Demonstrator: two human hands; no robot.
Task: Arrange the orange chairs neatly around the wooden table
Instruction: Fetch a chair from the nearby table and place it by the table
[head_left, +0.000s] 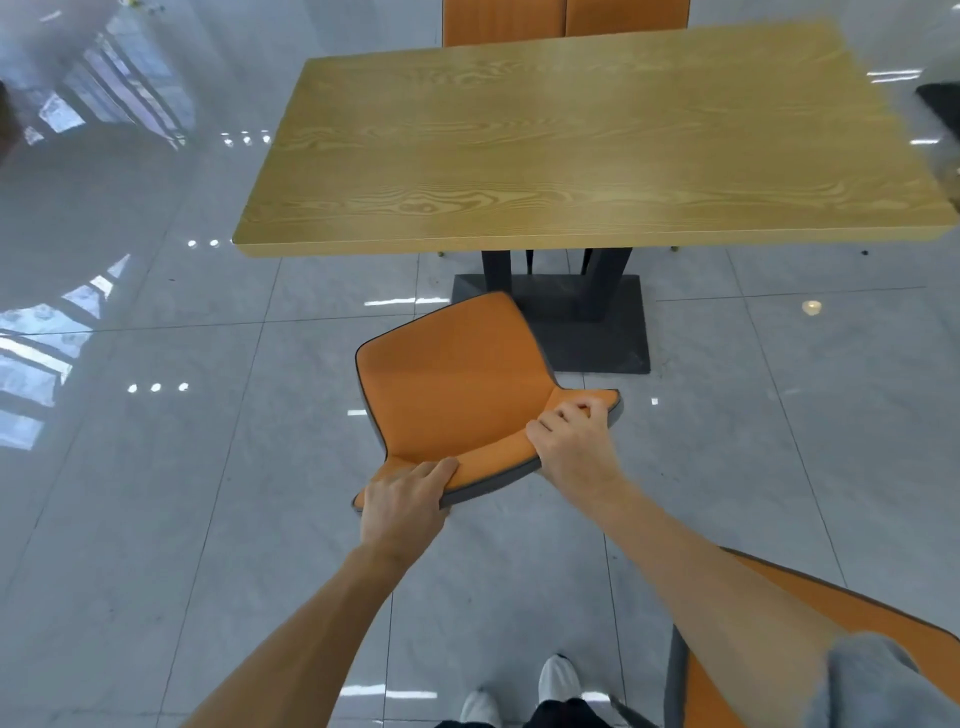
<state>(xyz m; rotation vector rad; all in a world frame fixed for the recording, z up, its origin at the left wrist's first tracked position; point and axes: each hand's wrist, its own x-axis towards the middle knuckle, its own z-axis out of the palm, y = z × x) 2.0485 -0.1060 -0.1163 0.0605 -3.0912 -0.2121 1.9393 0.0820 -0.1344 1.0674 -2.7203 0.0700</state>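
Orange chair (457, 374) skewed before wooden tabletop (587, 140); left hand (405, 499) and right hand (571, 441) clamped on its backrest. Judged mid-positioning; next: square, push under.

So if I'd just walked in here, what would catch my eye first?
Probably the orange chair in the middle, gripped along its backrest top by the left hand and right hand. Just beyond it stands the big bare wooden table on its dark base, with two more orange chair backs at its far edge.
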